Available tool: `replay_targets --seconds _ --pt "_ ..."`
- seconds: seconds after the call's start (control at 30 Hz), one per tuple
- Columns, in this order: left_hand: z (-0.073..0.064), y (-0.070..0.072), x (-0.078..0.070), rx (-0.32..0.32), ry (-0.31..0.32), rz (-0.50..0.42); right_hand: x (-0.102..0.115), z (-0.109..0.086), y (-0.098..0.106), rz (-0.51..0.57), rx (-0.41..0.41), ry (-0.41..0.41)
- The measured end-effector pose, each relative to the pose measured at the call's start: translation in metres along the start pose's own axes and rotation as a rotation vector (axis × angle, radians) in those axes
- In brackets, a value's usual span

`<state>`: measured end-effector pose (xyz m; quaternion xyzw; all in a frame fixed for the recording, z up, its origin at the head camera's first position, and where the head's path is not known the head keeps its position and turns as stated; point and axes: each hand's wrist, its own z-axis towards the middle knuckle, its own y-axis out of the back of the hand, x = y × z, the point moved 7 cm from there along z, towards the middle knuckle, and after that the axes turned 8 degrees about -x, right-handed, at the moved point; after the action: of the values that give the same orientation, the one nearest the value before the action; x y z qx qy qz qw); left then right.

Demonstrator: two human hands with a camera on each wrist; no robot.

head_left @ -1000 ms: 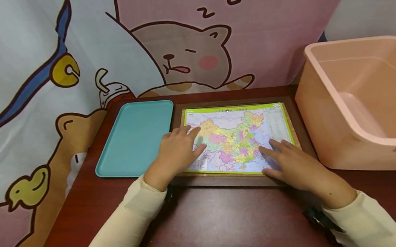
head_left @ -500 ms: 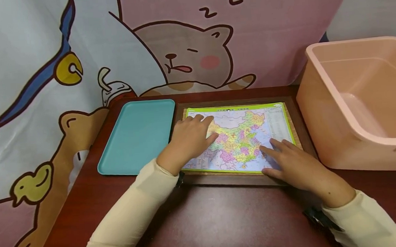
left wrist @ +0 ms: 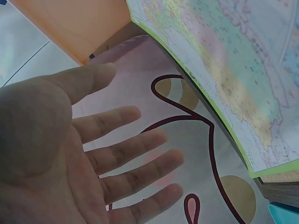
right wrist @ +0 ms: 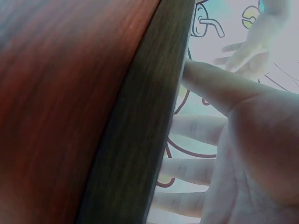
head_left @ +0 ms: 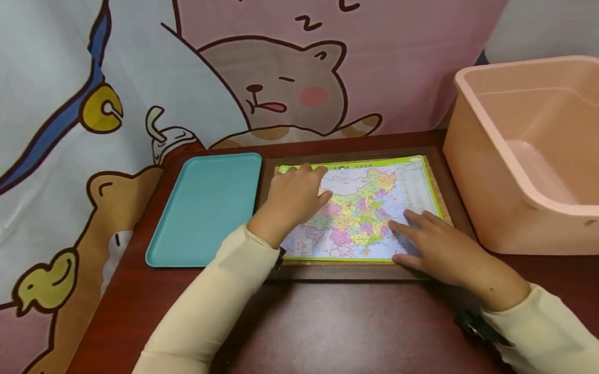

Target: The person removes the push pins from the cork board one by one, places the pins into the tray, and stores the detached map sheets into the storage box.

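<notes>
A colourful map sheet (head_left: 357,209) with a green border lies on a brown-framed board (head_left: 356,269) on the table. My left hand (head_left: 292,202) is over the map's upper left part, its fingertips near the top border. The left wrist view shows that hand (left wrist: 107,144) palm-side with fingers spread and nothing gripped, and the map (left wrist: 233,70) beside it. At the map's lower right, the fingertips of my right hand (head_left: 442,252) rest at the sheet. In the right wrist view the right hand (right wrist: 233,144) has extended fingers reaching past the dark frame edge.
Left of the board lies a flat teal tray (head_left: 205,210). A large pink plastic tub (head_left: 489,169) stands close to the board's right side. Behind the dark red table (head_left: 319,334) hangs a cloth (head_left: 399,43) printed with cartoon animals.
My left hand has slid up and to the right over the map, from its left edge toward the top border. My right hand stays about where it was, and the map lies still.
</notes>
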<state>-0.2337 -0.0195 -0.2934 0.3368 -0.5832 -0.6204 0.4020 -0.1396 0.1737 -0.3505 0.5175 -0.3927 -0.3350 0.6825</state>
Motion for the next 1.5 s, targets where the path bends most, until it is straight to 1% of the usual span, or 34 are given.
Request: replay_targets --seconds 0.2,0.43,0.77,0.9,1.07,1.17,1.33,1.5 --pt "0.012 -0.002 -0.004 0.005 -0.006 -0.044 0.0 0.001 0.0 0.002 -0.001 0.008" --pt "0.026 -0.008 -0.006 0.032 0.005 -0.105 0.002 0.002 0.002 0.003 0.006 0.003" --pt "0.049 -0.012 -0.01 0.005 -0.008 -0.124 0.0 0.002 0.004 -0.004 0.013 -0.007" --pt "0.06 -0.016 -0.011 0.006 0.009 -0.127 0.0 0.001 0.005 -0.004 0.013 -0.011" --pt "0.071 -0.023 -0.01 0.037 0.049 -0.077 0.001 0.001 0.004 -0.003 0.011 -0.002" --pt "0.075 -0.027 -0.008 0.054 0.063 -0.065 0.002 0.001 0.004 -0.012 0.004 0.002" --pt "0.08 -0.036 -0.005 0.065 0.077 -0.111 0.001 0.0 0.002 -0.006 0.013 -0.006" --pt "0.084 -0.044 0.0 0.065 0.097 -0.19 0.001 -0.001 0.002 -0.007 0.007 0.004"
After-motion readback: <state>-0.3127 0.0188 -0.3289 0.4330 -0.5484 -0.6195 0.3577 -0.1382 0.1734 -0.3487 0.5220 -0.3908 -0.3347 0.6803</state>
